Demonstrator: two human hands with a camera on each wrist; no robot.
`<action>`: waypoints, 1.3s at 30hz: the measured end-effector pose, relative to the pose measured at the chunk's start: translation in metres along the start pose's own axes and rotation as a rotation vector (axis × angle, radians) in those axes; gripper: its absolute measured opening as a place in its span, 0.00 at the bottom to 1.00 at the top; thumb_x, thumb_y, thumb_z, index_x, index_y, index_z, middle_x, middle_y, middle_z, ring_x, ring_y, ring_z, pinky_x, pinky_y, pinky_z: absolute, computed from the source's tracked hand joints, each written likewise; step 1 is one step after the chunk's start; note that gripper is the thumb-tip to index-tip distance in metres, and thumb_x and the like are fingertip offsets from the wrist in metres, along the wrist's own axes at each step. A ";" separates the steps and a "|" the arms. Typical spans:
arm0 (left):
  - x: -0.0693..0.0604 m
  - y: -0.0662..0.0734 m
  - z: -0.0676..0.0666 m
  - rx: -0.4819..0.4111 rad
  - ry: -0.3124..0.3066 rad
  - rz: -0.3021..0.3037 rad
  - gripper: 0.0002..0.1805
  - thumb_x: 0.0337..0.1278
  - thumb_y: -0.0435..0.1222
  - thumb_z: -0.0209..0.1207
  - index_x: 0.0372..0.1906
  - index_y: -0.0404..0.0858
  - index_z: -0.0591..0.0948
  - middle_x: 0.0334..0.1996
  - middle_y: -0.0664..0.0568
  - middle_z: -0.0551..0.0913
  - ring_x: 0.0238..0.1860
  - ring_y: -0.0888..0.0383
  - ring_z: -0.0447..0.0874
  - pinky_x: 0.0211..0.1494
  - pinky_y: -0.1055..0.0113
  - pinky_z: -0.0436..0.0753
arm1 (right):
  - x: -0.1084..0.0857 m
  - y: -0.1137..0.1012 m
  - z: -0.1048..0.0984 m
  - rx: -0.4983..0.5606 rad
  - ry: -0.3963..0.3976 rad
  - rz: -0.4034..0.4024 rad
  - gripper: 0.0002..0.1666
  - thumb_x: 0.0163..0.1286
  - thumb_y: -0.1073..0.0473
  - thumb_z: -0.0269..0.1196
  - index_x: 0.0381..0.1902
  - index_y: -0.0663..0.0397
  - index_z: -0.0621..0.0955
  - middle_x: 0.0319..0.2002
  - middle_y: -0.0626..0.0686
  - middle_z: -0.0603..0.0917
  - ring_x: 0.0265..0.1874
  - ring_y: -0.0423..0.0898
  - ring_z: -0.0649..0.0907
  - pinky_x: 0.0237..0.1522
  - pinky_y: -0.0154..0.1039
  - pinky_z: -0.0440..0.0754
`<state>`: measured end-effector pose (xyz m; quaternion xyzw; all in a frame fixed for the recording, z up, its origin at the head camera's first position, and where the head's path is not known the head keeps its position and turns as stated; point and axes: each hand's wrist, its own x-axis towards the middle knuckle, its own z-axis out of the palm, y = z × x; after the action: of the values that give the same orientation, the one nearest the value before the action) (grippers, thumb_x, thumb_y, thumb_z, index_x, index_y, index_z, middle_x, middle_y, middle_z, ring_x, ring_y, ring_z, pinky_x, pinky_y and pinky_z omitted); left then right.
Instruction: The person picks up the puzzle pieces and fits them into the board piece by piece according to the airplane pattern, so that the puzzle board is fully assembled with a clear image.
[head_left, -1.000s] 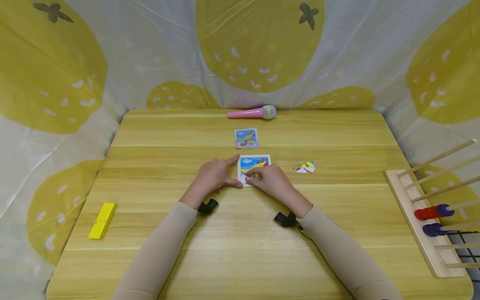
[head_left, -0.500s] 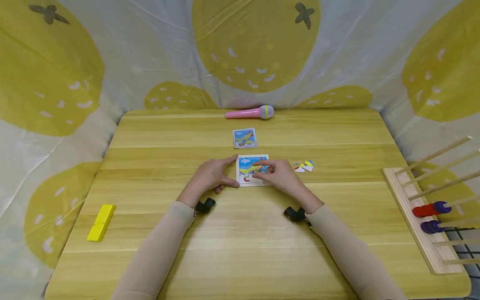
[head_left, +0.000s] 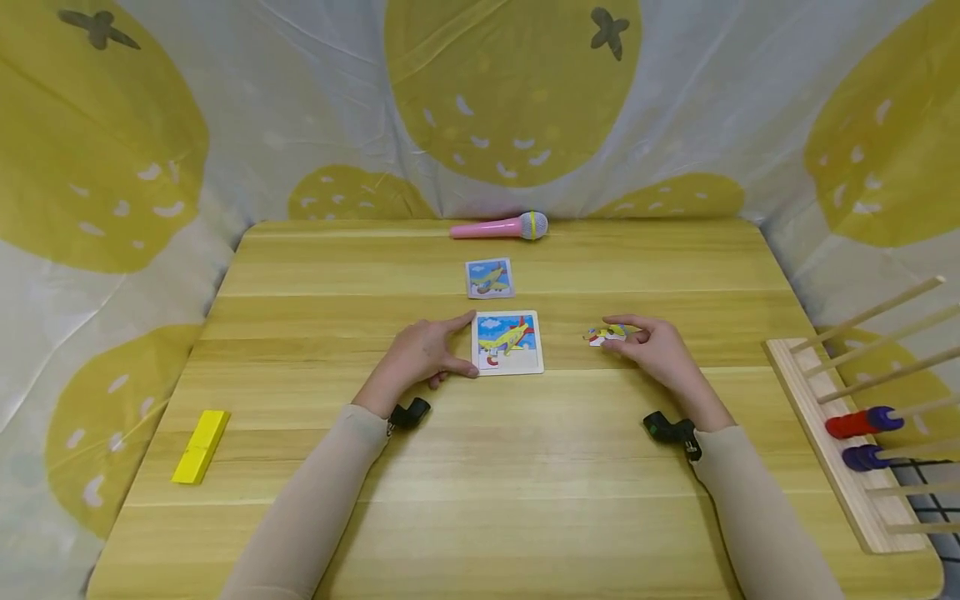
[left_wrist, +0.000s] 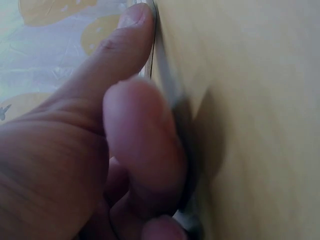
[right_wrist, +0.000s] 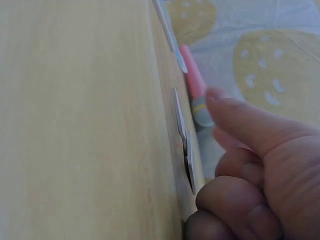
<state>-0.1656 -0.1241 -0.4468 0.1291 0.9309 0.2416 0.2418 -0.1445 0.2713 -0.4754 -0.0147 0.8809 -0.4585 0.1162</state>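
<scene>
A square jigsaw puzzle [head_left: 510,333] with a yellow and red plane lies in a pale frame at mid-table. Part of its bottom row is bare white. My left hand [head_left: 423,354] touches the frame's left edge, index finger at the upper corner and thumb [left_wrist: 132,20] at the lower one. Its other fingers are bent in the left wrist view. To the right, my right hand [head_left: 656,350] is over several loose puzzle pieces [head_left: 597,337], thumb and index finger spread about them and partly covering them. In the right wrist view the pieces [right_wrist: 179,115] lie on the table, apart from the thumb.
Behind the puzzle lies a small picture card [head_left: 490,278] with the same plane. A pink toy microphone [head_left: 491,228] rests near the back edge. Yellow blocks [head_left: 201,447] lie at left. A wooden rack with pegs [head_left: 847,458] and red and purple rings stands at right.
My right hand has drawn back from the lower left of the puzzle and moved right to the loose pieces. My left hand has stayed at the frame's edge.
</scene>
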 end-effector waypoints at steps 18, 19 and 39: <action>0.001 -0.001 0.001 0.005 -0.003 -0.004 0.59 0.47 0.59 0.78 0.85 0.61 0.60 0.12 0.53 0.80 0.14 0.58 0.82 0.28 0.64 0.80 | 0.004 -0.004 0.005 -0.151 0.021 0.002 0.27 0.68 0.47 0.76 0.62 0.49 0.87 0.17 0.43 0.69 0.17 0.39 0.63 0.24 0.35 0.63; 0.001 -0.001 0.001 0.005 0.000 -0.002 0.59 0.47 0.59 0.78 0.85 0.61 0.60 0.12 0.53 0.80 0.14 0.58 0.82 0.28 0.63 0.80 | 0.004 -0.004 0.005 -0.156 0.022 0.004 0.27 0.68 0.47 0.76 0.62 0.50 0.87 0.17 0.43 0.70 0.17 0.39 0.64 0.23 0.35 0.63; 0.001 -0.003 0.001 -0.015 0.004 0.007 0.59 0.47 0.58 0.79 0.85 0.61 0.61 0.12 0.54 0.80 0.13 0.58 0.81 0.26 0.64 0.80 | 0.003 -0.005 0.012 -0.292 0.071 -0.129 0.21 0.71 0.50 0.74 0.55 0.55 0.89 0.19 0.47 0.71 0.19 0.42 0.65 0.24 0.36 0.64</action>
<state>-0.1663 -0.1253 -0.4495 0.1301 0.9291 0.2496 0.2400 -0.1454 0.2587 -0.4783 -0.0719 0.9389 -0.3325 0.0518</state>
